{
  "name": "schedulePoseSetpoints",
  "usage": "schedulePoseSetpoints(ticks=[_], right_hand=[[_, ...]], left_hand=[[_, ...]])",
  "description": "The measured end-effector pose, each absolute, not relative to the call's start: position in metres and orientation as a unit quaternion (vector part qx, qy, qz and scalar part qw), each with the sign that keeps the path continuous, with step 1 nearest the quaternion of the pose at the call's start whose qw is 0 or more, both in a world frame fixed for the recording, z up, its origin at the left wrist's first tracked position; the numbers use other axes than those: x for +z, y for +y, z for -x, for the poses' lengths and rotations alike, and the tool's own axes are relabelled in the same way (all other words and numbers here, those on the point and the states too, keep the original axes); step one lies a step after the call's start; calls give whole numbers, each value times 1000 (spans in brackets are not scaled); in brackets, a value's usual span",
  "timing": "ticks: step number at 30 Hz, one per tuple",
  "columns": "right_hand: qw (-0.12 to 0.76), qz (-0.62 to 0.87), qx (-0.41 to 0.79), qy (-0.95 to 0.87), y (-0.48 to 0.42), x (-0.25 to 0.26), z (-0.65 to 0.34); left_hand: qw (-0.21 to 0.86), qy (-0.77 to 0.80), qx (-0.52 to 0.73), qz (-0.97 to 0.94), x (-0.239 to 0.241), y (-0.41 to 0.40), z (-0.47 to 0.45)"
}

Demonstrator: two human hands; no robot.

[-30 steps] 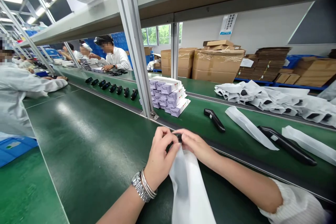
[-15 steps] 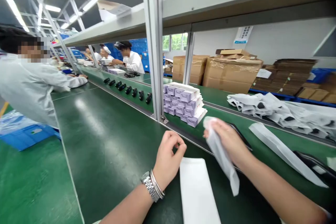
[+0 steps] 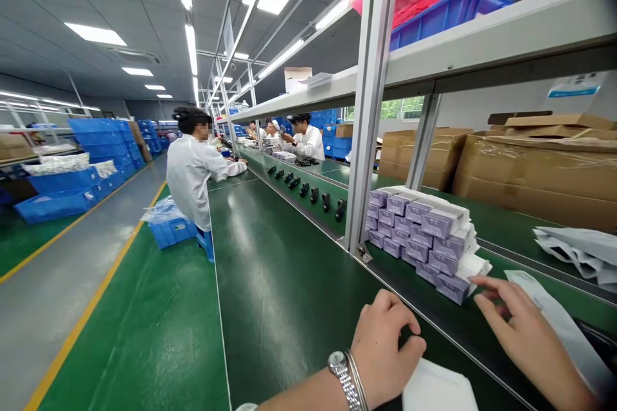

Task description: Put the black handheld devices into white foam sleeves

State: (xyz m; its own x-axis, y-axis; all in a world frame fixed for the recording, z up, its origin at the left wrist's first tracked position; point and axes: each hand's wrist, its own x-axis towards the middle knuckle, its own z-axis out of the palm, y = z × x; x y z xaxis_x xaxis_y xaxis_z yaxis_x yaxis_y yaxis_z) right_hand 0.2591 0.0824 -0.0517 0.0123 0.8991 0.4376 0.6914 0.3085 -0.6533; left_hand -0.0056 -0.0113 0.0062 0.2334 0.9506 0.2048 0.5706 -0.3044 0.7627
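2 hands (image 3: 385, 350), 8 black devices (image 3: 326, 202)

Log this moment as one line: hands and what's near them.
left hand: curled, beside white packaging | right hand: open, near purple-ended boxes | black devices: in a row

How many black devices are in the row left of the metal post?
8 black devices, in single file along the green surface: the nearest beside the metal post, the other seven receding beyond it. The post may hide more.
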Motion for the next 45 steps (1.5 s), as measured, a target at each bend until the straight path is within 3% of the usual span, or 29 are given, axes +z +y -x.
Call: schedulePoseSetpoints(ticks=[3,6,13,45], right_hand=[[410,549,269,-677,77,-65,-246],[355,526,332,-698,75,-74,-238],[305,522,323,-728,72,-72,-238],[322,512,287,-743,55,-39,-224]], left_hand=[[257,540,308,-740,2,-8,8],[241,545,276,-754,-5,-4,9],[226,531,248,-778,-9,-7,8],[181,500,205,-822,-4,-5,-2]])
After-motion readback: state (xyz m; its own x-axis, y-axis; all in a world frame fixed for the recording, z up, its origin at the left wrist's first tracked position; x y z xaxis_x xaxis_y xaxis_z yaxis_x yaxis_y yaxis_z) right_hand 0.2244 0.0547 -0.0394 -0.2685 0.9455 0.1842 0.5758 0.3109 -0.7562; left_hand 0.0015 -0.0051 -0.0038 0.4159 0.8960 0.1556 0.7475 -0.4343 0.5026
